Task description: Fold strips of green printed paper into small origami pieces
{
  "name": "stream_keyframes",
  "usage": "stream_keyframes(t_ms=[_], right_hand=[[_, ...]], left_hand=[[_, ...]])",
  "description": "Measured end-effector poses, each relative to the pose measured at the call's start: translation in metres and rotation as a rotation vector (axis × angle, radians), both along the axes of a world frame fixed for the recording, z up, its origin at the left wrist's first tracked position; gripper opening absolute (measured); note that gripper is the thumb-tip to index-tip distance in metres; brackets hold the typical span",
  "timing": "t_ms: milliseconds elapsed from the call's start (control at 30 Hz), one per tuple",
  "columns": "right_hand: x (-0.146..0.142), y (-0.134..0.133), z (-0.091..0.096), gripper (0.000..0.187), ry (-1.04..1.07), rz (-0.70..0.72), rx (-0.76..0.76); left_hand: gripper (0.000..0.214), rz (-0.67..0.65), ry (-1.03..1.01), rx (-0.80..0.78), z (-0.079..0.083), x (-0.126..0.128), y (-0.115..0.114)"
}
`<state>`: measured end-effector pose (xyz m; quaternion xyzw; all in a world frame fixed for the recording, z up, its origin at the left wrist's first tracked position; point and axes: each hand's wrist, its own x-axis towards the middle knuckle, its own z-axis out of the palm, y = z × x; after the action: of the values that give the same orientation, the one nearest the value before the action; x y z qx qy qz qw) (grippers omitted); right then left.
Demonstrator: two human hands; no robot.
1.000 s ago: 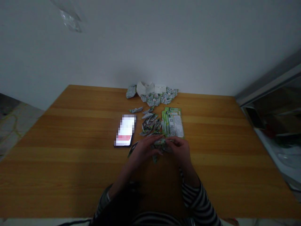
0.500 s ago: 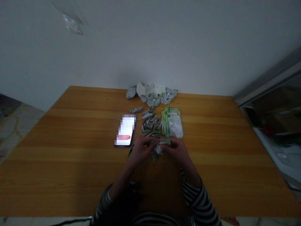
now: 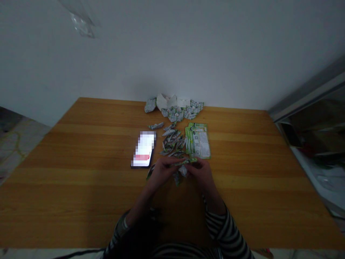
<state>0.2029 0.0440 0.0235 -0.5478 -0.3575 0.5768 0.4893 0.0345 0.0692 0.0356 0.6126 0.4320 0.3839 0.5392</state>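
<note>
My left hand (image 3: 163, 171) and my right hand (image 3: 201, 172) meet near the middle of the wooden table, both closed in a pinch on one narrow green-and-white printed paper strip (image 3: 188, 161). Below the strip, between the hands, lie some folded paper pieces (image 3: 177, 178). Just beyond the fingers is a pile of small folded printed paper pieces (image 3: 172, 142). To the right of that pile rests a stack of flat green-and-white printed sheets (image 3: 201, 144). My fingers partly cover the strip, so its folds are hard to make out.
A phone with a lit screen (image 3: 144, 149) lies left of the pile. Against the wall stand several folded paper shapes, printed (image 3: 176, 114) and white (image 3: 164, 101). The wooden table (image 3: 81, 151) meets a wall at the back; a shelf (image 3: 309, 144) stands at the right.
The strip has turned in my fingers and shows more of its green side now. My right forearm has shifted slightly left. The other things on the table have stayed put.
</note>
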Motion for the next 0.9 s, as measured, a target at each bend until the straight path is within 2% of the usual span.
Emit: stream_keyframes(t_ms=[133, 300, 367, 467, 567, 733, 900], right_hand=[[-0.002, 0.0, 0.0, 0.025, 0.04, -0.001, -0.014], [0.001, 0.0, 0.003, 0.021, -0.046, -0.05, 0.004], [0.002, -0.001, 0.004, 0.019, -0.07, -0.049, 0.048], [0.004, -0.002, 0.005, 0.011, -0.108, -0.046, 0.17], [0.006, -0.002, 0.006, 0.005, -0.146, -0.055, 0.295], [0.003, -0.003, 0.007, 0.007, -0.21, -0.075, 0.324], [-0.001, -0.004, 0.008, 0.009, -0.157, -0.108, 0.331]], left_hand=[[0.022, 0.041, 0.006, 0.0, 0.005, 0.003, -0.001], [0.039, -0.08, 0.014, -0.017, 0.014, 0.003, -0.003], [0.037, -0.06, 0.009, -0.072, 0.016, 0.003, -0.002], [0.03, 0.017, 0.036, -0.144, 0.015, 0.005, 0.0], [0.027, -0.005, 0.012, -0.177, 0.014, 0.005, 0.001], [0.031, -0.034, -0.057, -0.231, 0.008, 0.003, 0.001], [0.029, -0.018, -0.09, -0.222, 0.006, 0.004, -0.001]])
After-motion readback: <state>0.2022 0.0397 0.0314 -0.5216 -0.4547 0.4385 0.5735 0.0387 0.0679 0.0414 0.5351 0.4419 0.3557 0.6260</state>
